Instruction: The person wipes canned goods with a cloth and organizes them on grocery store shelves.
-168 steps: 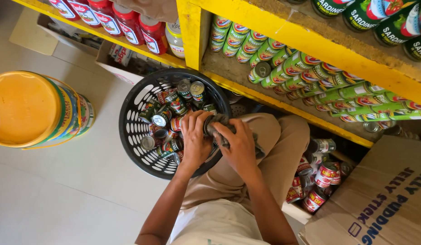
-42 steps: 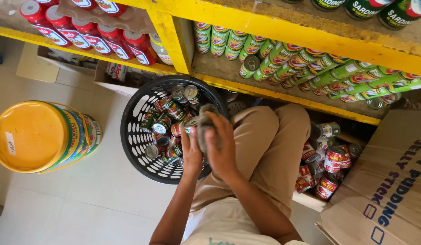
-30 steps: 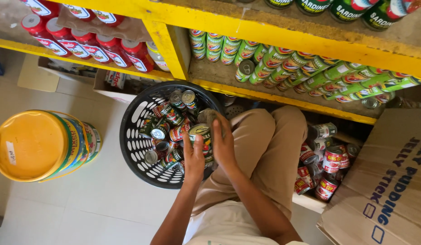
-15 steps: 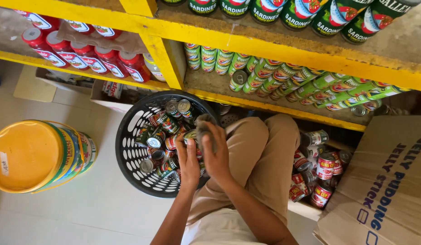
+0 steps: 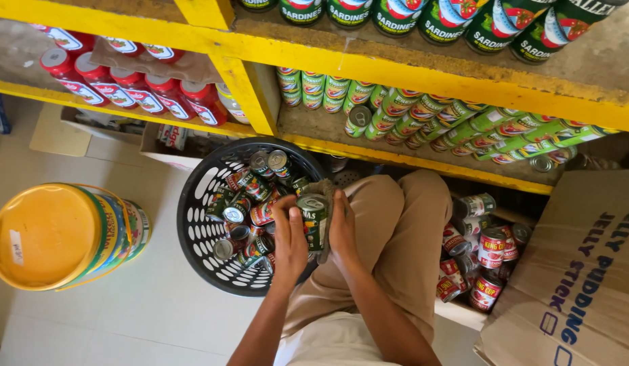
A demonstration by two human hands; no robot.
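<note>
Pale floor tiles (image 5: 145, 305) were seen beneath a yellow shelf unit (image 5: 395, 64) stocked with rows of tins. Green-labelled tins (image 5: 423, 118) were laid on their sides on the middle shelf, red-capped bottles (image 5: 124, 85) were ranged to the left of the upright, and more tins (image 5: 423, 13) were stood along the top shelf.

A black plastic basket (image 5: 199, 234) with a slotted wall was set on the floor, and loose tins (image 5: 250, 203) were heaped inside it. Above its right rim a single can (image 5: 313, 220) was held between both hands. The can was cylindrical, with a plain silvery metal lid turned up toward the camera and a label mostly dark green with a little red. It was gripped upright, slightly tilted. The left hand (image 5: 288, 237) was curled against its left side and the right hand (image 5: 341, 227) was pressed against its right side, fingers closed round the body. A greyish cloth (image 5: 322, 190) appeared to be bunched behind the can, though its edges could not be made out clearly.

A bent knee in tan trousers (image 5: 395, 230) was placed just beside the basket. A large yellow-lidded bucket (image 5: 57, 234) was stood well apart on the left. Red-labelled tins (image 5: 487, 251) were packed in a low tray on the right, next to a brown cardboard box (image 5: 572, 271).
</note>
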